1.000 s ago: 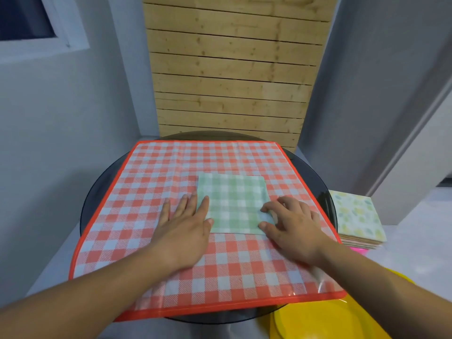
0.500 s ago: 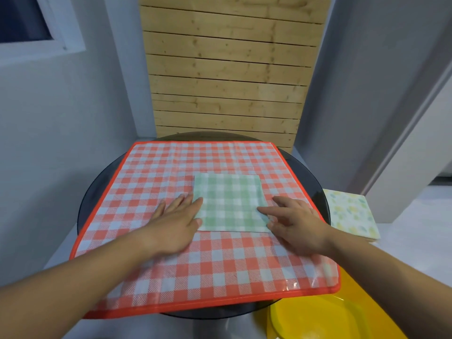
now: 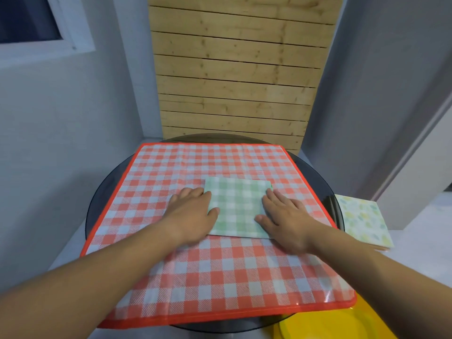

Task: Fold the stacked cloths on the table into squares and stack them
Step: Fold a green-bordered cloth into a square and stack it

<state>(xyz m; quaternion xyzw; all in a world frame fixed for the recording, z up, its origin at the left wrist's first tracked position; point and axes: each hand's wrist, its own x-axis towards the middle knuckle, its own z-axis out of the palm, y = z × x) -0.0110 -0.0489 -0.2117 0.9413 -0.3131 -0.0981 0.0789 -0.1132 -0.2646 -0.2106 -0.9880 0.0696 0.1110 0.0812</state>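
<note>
Green-check cloth (image 3: 236, 206) lies folded square mid red-check mat (image 3: 220, 277) on the glass tabletop (image 3: 318, 177). Left hand (image 3: 193, 214) lies flat, fingers straight, on its left edge; right hand (image 3: 285, 218) does the same on the right edge, neither gripping. Far right corner maybe shows a layer peeking out. Risk: mat looks slick, so an uneven push could skew layers or open the fold before it reaches the cloth stack (image 3: 362, 218) at right.

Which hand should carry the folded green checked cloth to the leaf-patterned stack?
Right, probably: the right hand lies flat on the green checked cloth at its right edge, the side where the leaf-patterned stack of cloths sits.
</note>
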